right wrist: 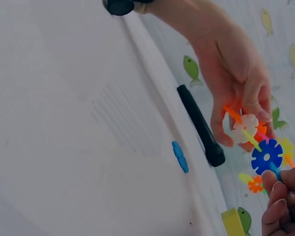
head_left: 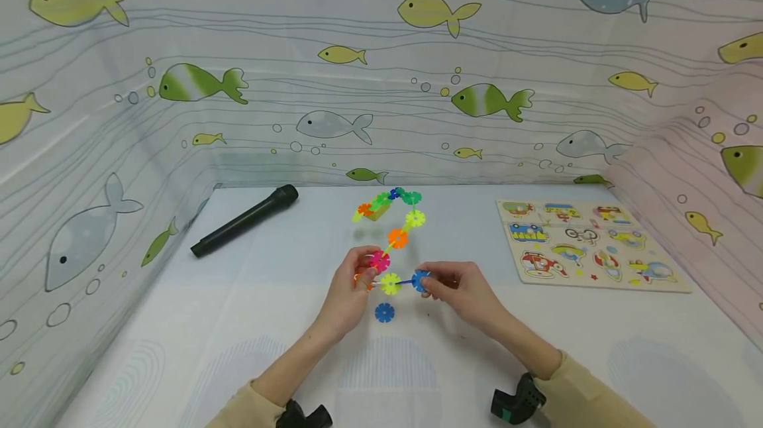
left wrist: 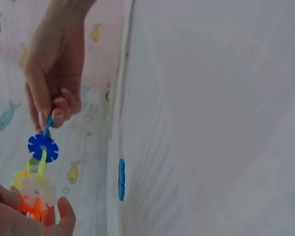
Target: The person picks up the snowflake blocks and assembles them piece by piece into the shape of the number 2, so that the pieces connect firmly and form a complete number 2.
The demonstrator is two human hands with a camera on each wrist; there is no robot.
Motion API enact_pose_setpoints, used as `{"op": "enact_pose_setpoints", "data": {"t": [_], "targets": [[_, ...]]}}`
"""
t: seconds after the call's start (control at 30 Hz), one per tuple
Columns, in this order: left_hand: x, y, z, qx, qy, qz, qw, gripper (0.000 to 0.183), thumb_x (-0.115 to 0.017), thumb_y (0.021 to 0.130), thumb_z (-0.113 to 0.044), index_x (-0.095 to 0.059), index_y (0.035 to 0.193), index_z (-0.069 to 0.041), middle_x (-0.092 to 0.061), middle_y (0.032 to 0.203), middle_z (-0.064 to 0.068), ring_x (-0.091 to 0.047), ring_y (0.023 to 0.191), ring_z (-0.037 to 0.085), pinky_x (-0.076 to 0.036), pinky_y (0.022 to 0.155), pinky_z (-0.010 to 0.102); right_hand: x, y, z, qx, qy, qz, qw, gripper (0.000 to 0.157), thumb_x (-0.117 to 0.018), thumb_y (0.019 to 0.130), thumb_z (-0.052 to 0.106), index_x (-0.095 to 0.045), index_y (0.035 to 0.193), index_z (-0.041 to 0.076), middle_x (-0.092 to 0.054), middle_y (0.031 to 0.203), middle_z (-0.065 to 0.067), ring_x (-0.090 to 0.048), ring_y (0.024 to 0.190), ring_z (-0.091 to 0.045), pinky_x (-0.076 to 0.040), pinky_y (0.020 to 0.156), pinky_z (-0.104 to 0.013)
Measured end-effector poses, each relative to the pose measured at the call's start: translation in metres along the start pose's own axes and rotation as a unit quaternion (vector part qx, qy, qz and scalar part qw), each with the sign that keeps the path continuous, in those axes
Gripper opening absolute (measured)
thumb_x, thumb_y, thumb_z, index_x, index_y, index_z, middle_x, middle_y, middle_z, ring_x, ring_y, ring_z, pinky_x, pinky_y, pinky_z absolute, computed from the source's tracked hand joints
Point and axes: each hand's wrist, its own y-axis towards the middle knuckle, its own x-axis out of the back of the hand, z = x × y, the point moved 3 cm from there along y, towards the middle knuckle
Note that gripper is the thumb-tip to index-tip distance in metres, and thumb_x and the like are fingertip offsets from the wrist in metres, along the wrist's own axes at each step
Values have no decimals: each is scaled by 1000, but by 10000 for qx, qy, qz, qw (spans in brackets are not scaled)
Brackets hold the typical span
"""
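Observation:
A chain of interlocking flower-shaped plastic discs (head_left: 397,238) curves from the hands toward the back of the table, in orange, yellow, green, pink and blue. My left hand (head_left: 346,292) grips its near part, around a white disc (right wrist: 245,129) and an orange one. At the near end, my right hand (head_left: 463,290) pinches a light blue disc (left wrist: 47,126) between thumb and fingers. That disc meets a dark blue disc (right wrist: 266,156), seen face-on in both wrist views. One loose blue disc (head_left: 384,312) lies on the table just in front of the hands.
A black microphone (head_left: 244,221) lies at the back left. To the right is a wooden puzzle board (head_left: 602,279) with vehicle pictures. A small yellow block (head_left: 378,212) sits at the back, partly behind the chain. Fish-patterned cloth walls (head_left: 381,150) enclose the table.

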Motion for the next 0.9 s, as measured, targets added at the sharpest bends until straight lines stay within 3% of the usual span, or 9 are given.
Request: {"op": "enact_pose_setpoints", "data": {"t": [0.3,0.5,0.67,0.9], "targets": [[-2,0,2,-7,-97,112,9999,40,-50,102,-1,-45,141,-8,-55,125,12,-55,115,27,-58,90,37,-1,0,-3,-119,21,-57,9999,33,-65,98,16,-66,125,-3,-73,98,-10,-68,87,-37,-61,77,-35],[-3,-1,3,11,-14,2,10000,40,-49,102,1,-45,141,-7,-55,123,13,-56,114,31,-59,89,38,-2,1,-4,-96,256,8,9996,34,-65,97,14,-66,124,-6,-74,101,-14,-70,88,-40,-61,78,-34],[-4,-1,2,72,142,-177,9997,41,-50,102,1,-45,141,-9,-56,123,12,-56,113,30,-59,89,38,-4,1,-5,-197,284,57,9994,33,-67,96,15,-67,122,-5,-75,100,-12,-71,86,-32,-60,77,-28],[-5,-1,1,146,169,-216,9995,41,-50,102,1,-45,141,-9,-56,123,13,-57,112,29,-59,89,39,-6,-1,-1,-167,137,-111,9997,32,-66,97,14,-67,123,-5,-75,99,-11,-71,87,-38,-61,76,-34]]}}
